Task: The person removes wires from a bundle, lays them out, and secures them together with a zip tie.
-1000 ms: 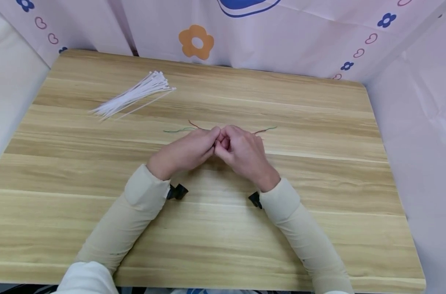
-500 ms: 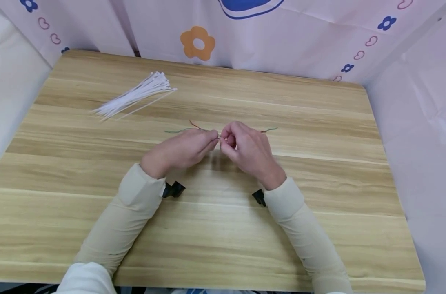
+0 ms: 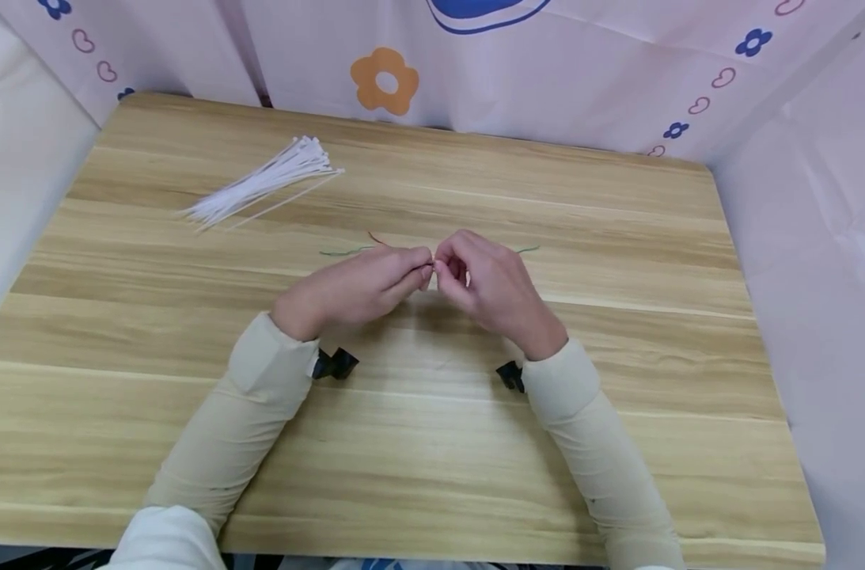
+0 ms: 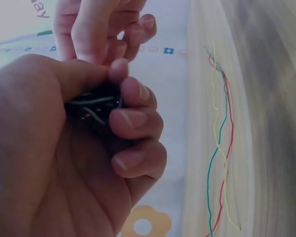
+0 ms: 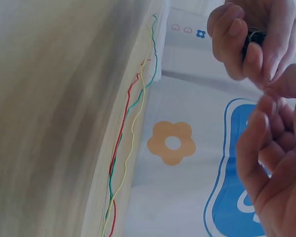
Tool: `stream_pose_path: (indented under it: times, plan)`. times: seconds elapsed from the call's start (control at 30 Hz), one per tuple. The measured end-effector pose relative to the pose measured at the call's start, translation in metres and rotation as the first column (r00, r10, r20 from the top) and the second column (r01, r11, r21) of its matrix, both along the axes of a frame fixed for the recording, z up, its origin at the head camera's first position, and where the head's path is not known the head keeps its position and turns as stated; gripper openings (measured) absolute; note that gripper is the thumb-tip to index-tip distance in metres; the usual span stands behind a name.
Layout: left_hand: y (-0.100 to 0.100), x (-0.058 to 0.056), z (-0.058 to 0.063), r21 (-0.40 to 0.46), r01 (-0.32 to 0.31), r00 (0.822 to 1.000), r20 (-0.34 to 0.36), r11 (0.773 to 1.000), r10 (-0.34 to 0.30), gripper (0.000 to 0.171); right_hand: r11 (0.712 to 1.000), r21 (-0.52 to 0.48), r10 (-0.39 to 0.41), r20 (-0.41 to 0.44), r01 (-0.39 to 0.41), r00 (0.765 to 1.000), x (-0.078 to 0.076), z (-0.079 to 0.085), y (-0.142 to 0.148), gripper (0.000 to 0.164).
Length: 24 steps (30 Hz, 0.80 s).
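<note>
My left hand (image 3: 361,289) curls round a dark bundle of thin, wire-like strands (image 4: 93,106), mostly hidden inside the fingers. Its thumb and forefinger pinch together at the front, fingertips right at those of my right hand (image 3: 485,281). The right thumb and forefinger pinch at that same spot, where a tiny dark tip (image 5: 270,80) shows. Both hands are raised over the table. Behind them lie loose thin wires: a red wire (image 4: 230,108), a green wire (image 4: 209,187) and a yellow wire (image 4: 215,89), loosely crossing; in the head view the hands cover their middle.
A fanned bundle of white cable ties (image 3: 261,186) lies at the back left of the wooden table (image 3: 432,459). Beyond the back edge hangs a pale printed curtain (image 3: 517,87). Black wrist mounts (image 3: 335,363) stick out under both cuffs.
The hands were pressed together, then parted slightly with a thin dark strand showing between the fingertips. The right hand has shifted a little right and away from me; the fingertips now meet. The wires stay put.
</note>
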<state>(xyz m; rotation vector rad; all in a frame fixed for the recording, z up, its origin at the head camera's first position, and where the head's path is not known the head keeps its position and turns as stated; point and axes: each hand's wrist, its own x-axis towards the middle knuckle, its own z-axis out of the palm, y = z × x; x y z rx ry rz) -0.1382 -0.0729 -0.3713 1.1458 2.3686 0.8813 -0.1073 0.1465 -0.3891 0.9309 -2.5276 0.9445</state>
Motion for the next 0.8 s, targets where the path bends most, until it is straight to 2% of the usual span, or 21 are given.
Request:
stream_pose_path:
  times: [0.13,0.3,0.43,0.53,0.67,0.8]
  plan:
    - [-0.004,-0.003,0.002,0.025,-0.007,0.999,0.031,1.000,0.007,0.026,0.995,-0.090,0.040,0.003,-0.040,0.999,-0.004,0.001,0.007,0.005]
    - [-0.008,-0.004,0.004,0.023,-0.017,0.999,0.044,1.000,0.016,0.028,0.986,-0.161,0.052,0.056,-0.042,0.997,-0.008,0.001,0.015,0.005]
    - [-0.006,-0.005,0.001,0.001,0.003,1.000,0.020,1.000,-0.003,0.029,0.991,-0.121,0.064,0.113,-0.050,0.992,-0.008,-0.001,0.017,0.007]
    - [-0.005,-0.005,-0.002,-0.015,-0.007,1.000,0.017,1.000,0.007,0.028,0.995,-0.074,0.071,0.133,-0.062,0.989,-0.006,-0.002,0.014,0.007]
    - [-0.004,-0.004,-0.003,-0.008,-0.012,1.000,0.023,1.000,0.012,0.028,0.997,-0.032,0.075,0.081,-0.072,0.994,-0.004,-0.002,0.006,0.010]
    - [-0.002,-0.004,-0.006,0.024,-0.008,1.000,0.017,1.000,0.008,0.029,0.999,0.018,0.033,-0.026,-0.032,0.999,-0.003,-0.002,0.002,0.009]
